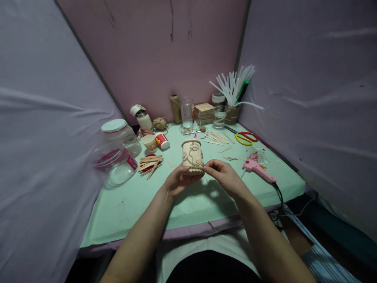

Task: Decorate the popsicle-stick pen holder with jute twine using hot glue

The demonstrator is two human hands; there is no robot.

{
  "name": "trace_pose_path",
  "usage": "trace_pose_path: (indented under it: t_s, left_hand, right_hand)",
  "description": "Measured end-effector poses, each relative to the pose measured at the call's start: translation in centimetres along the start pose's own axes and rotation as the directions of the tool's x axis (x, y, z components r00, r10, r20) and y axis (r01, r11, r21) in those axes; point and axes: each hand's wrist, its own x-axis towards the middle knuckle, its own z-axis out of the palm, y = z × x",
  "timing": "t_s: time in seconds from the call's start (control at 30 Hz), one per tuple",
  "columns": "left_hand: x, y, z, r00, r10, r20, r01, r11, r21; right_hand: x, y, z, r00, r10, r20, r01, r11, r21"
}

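Observation:
A small round holder of pale wooden sticks (192, 156) is held upright above the green-covered table, with rope round its rim and base and a flower and vine shape on its side. My left hand (179, 180) wraps round its lower left side and supports it from below. On the right, my right hand (219, 171) pinches at the holder's lower right edge, thumb and forefinger together; whatever is between the fingertips is too small to make out.
A pink glue gun (259, 169) lies at the right, behind it scissors (246, 137). Wooden sticks (150, 163) and clear jars (118, 167) stand left. Paper cups (149, 142), twine (160, 124), stacked wooden squares (204, 113) and glue sticks (232, 88) are farther back.

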Motion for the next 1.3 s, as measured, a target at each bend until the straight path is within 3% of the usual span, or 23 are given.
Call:
trace_pose_path:
  t_s: [0.27, 0.43, 0.67, 0.93, 1.17, 1.3]
  left_hand:
    - [0.3, -0.2, -0.1, 0.998, -0.051, -0.027, 0.049, 0.995, -0.081]
    - [0.4, 0.2, 0.2, 0.996, -0.083, 0.040, 0.086, 0.992, -0.095]
    - [0.4, 0.1, 0.4, 0.999, -0.043, -0.004, 0.043, 0.999, 0.009]
    - [0.3, -0.2, 0.1, 0.999, 0.025, -0.036, -0.020, 0.991, 0.131]
    - [0.4, -0.4, -0.3, 0.994, -0.009, -0.107, 0.034, 0.971, 0.238]
    - [0.5, -0.4, -0.3, 0.996, -0.006, -0.085, 0.029, 0.964, 0.265]
  right_hand:
    - [0.5, 0.9, -0.8, 0.996, 0.073, 0.050, -0.074, 0.997, 0.037]
    - [1.0, 2.2, -1.2, 0.989, 0.092, 0.112, -0.107, 0.986, 0.130]
    - [1.3, 3.4, -1.7, 0.978, 0.111, 0.177, -0.139, 0.978, 0.155]
    - [0.9, 2.8, -1.9, 0.979, 0.105, 0.176, -0.131, 0.980, 0.147]
    - [0.6, 1.6, -1.8, 0.983, 0.091, 0.160, -0.103, 0.992, 0.073]
    - [0.7, 1.5, -1.8, 0.985, 0.074, 0.156, -0.081, 0.996, 0.037]
